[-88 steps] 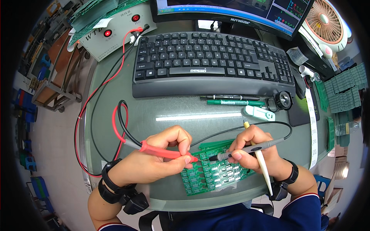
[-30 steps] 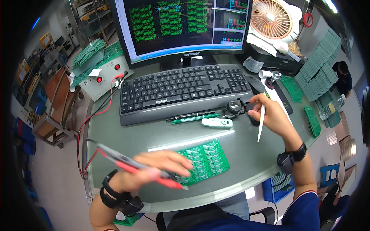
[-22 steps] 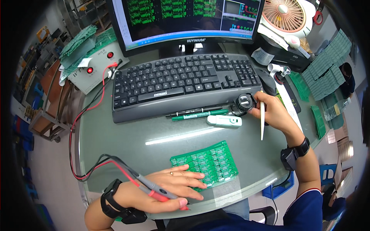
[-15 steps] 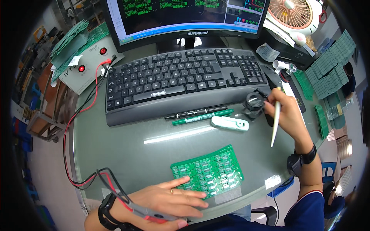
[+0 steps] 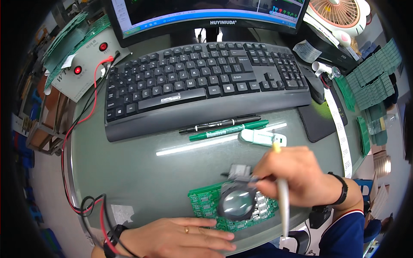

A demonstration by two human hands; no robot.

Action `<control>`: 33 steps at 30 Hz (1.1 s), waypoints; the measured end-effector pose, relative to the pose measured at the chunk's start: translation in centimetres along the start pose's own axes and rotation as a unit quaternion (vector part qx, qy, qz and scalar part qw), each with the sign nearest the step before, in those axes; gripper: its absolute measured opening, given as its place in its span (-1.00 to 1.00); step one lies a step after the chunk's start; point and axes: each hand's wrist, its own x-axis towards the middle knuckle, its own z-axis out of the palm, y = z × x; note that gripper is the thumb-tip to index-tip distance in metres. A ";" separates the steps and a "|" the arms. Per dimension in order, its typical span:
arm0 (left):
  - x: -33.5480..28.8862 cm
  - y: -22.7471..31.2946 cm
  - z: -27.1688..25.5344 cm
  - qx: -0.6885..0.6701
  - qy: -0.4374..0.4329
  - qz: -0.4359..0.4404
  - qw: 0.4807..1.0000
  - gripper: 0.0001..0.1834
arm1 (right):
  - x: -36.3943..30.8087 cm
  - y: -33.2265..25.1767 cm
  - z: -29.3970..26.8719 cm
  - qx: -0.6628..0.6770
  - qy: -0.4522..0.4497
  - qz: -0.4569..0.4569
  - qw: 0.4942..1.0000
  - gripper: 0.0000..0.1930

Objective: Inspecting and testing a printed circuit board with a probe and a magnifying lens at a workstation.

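Observation:
My right hand point(image 5: 297, 172) is closed around a black magnifying loupe point(image 5: 238, 204) and also grips a white tapered stick point(image 5: 284, 208), whose yellow end pokes up above the fingers. The loupe's round lens is over the green circuit board panel point(image 5: 202, 205), hiding its middle; whether they touch I cannot tell. Rows of small components show on the panel, which lies near the table's front edge. My left hand point(image 5: 185, 238) rests flat with fingers stretched out, fingertips at the panel's lower left edge. Red and black leads run down to the left wrist; their end is hidden.
Beyond the panel lie a white-and-mint plastic tool point(image 5: 260, 137), a green marker point(image 5: 230, 130) and a black marker point(image 5: 219, 124). A keyboard point(image 5: 206, 86) and monitor point(image 5: 215, 32) stand behind. A control box point(image 5: 88, 62) is at left, a mouse point(image 5: 315, 86) at right.
My right hand has carried the loupe and white stick from beside the mouse pad to above the panel. The grey-and-red probe seen at my left hand is out of sight. The view has shifted slightly.

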 end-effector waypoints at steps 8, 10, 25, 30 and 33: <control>0.5 -0.8 -0.4 0.041 0.020 -0.020 0.999 -0.64 | -0.7 0.7 1.1 -0.009 -0.104 0.001 0.995 -0.81; 0.6 -0.8 -0.4 0.058 0.016 -0.058 0.996 -0.64 | -0.9 0.8 0.8 0.007 -0.059 -0.007 0.998 -0.74; 1.2 -1.8 -0.2 0.060 0.004 -0.082 0.995 -0.57 | -3.3 1.8 2.9 0.253 0.042 0.007 0.967 -0.84; 0.9 -2.0 0.0 0.051 0.003 -0.083 0.995 -0.57 | -3.5 1.6 3.2 0.265 0.025 0.042 0.963 -0.84; 0.9 -1.9 0.0 0.041 0.003 -0.087 0.995 -0.56 | -3.1 2.7 4.2 0.255 0.077 -0.041 0.963 -0.85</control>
